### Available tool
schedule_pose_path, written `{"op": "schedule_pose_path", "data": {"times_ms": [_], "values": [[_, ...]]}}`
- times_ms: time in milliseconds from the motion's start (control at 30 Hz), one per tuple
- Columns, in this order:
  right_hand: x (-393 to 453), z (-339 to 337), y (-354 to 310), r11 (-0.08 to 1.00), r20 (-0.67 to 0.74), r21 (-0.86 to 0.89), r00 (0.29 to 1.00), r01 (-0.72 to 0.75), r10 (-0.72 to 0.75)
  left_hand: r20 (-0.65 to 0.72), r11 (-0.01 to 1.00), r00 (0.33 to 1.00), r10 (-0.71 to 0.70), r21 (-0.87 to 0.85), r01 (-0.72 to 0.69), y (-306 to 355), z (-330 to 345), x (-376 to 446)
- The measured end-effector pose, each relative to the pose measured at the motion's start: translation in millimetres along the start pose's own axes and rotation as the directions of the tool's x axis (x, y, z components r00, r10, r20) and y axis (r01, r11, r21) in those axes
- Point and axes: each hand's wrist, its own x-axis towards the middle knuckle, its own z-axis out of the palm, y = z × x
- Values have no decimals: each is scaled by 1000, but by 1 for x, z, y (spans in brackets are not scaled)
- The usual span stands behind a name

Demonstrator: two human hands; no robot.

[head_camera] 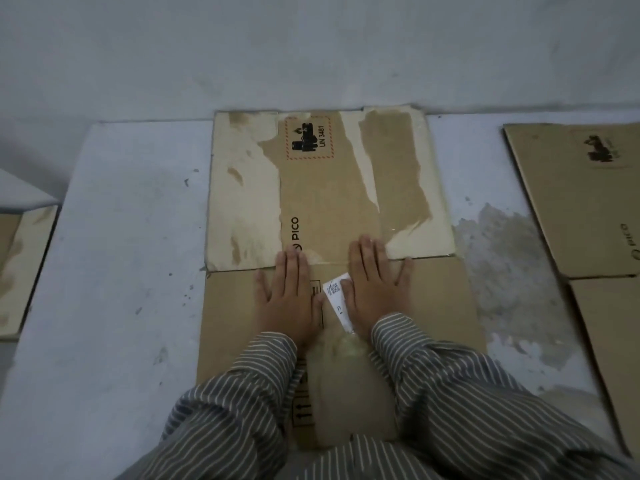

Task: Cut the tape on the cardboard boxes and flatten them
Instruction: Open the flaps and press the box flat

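Striped sleeves (433,393) nearest; my left hand (289,296) and right hand (372,289) press flat, fingers straight, gripping nothing, on the box (433,306) printed "PICO", "UN 3481".

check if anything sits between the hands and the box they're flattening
Nothing visible does. The left hand and right hand both lie flat, palms down, directly on the cardboard box, side by side near its fold line. Only a white label shows between them, partly under the right hand.
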Motion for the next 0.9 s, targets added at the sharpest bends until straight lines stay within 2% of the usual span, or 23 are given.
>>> {"op": "schedule_pose_path", "data": {"times_ms": [133,233,400,533,633,700,733,833,900], "values": [[-4,-5,3,997,-22,70,999,31,-30,65,999,998,-13,49,10,-1,-4,-3],[-14,-18,8,977,-25,211,999,31,-27,62,999,998,-28,-31,30,1,-13,-14],[-66,-2,2,988,-51,141,997,66,-59,20,997,999,-29,-77,30,17,4,-66],[-77,30,4,998,-73,60,997,30,-26,-15,998,999,-29,-63,28,17,24,-76],[-75,27,4,997,-80,71,996,34,-28,20,998,1000,-23,-52,24,19,19,-74],[-74,19,6,991,-72,120,996,60,-52,-13,998,1000,-23,-67,22,18,14,-72],[-72,15,10,986,-59,159,997,52,-43,21,998,999,-49,-49,50,14,9,-71],[-54,-2,31,966,-87,245,990,-86,111,85,976,975,-203,-68,209,-7,-4,-54],[-35,-16,50,941,-77,241,962,-238,263,54,946,949,-311,-75,315,-23,-22,-34]]}}
